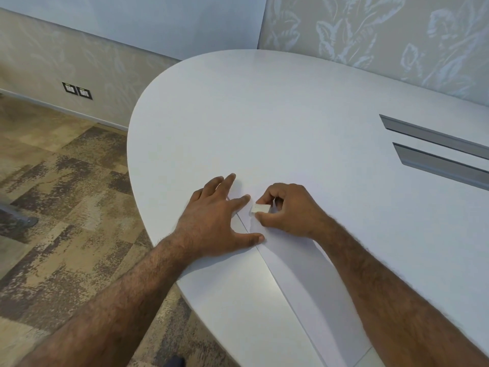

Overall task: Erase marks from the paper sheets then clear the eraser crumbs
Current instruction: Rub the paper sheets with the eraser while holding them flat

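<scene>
White table, L hand flat on paper edge, R-hand fingers pinching eraser.

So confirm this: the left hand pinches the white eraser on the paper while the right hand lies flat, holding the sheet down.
The hands are swapped. In the head view the right hand pinches the white eraser on the paper, while the left hand lies flat with spread fingers, holding the sheet down.

text: none legible | eraser: no readable print | wall sockets: markings too small to read
</scene>
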Motion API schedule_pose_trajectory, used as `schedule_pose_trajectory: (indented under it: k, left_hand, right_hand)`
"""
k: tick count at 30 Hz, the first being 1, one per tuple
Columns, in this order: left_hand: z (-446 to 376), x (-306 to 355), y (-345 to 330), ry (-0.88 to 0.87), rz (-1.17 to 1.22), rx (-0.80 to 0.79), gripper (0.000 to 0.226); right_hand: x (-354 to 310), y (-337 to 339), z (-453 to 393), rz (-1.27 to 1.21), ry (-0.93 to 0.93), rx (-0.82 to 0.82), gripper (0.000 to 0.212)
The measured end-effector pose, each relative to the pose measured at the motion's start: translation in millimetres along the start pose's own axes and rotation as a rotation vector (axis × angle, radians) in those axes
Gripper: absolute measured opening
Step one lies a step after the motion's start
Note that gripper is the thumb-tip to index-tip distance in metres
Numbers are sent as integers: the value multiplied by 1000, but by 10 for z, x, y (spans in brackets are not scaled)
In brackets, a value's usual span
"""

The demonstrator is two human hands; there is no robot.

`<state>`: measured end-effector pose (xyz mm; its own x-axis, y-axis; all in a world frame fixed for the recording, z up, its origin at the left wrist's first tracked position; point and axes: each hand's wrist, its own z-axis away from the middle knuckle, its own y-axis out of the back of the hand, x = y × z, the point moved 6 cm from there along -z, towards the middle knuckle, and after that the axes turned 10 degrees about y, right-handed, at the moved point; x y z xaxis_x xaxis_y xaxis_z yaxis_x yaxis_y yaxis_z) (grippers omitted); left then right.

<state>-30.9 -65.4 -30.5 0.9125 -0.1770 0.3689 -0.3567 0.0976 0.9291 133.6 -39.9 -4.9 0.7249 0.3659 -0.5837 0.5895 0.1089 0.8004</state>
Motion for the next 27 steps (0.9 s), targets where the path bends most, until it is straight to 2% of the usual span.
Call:
schedule_pose_trajectory:
  k: [1, 4, 8, 13, 17, 21, 25, 27]
  left_hand:
    - [-2, -4, 3, 0, 5, 1, 99]
    - [-4, -10, 10, 2, 24, 0, 99]
    - [-2, 7, 18, -4, 21, -1, 100]
    - [-4, 1, 33, -15, 31, 10, 98]
    - [14, 16, 34, -19, 44, 10, 96]
    - [18, 20, 40, -15, 27, 9, 97]
    - [22, 16, 29, -25, 1, 5, 98]
    - [18, 24, 21, -32, -11, 2, 98]
  right_hand:
    - [11, 11, -6, 13, -3, -10, 20]
    - [93, 122, -44, 122, -86, 106, 20]
    - [49, 26, -59, 43, -19, 3, 24]
    - [196, 107, -74, 107, -155, 171, 24]
    - [140, 22, -22, 42, -77, 74, 20]
    - [177, 131, 33, 99, -143, 210, 20]
    - [67, -8, 56, 35, -51, 116, 19]
    - [115, 73, 34, 74, -101, 155, 19]
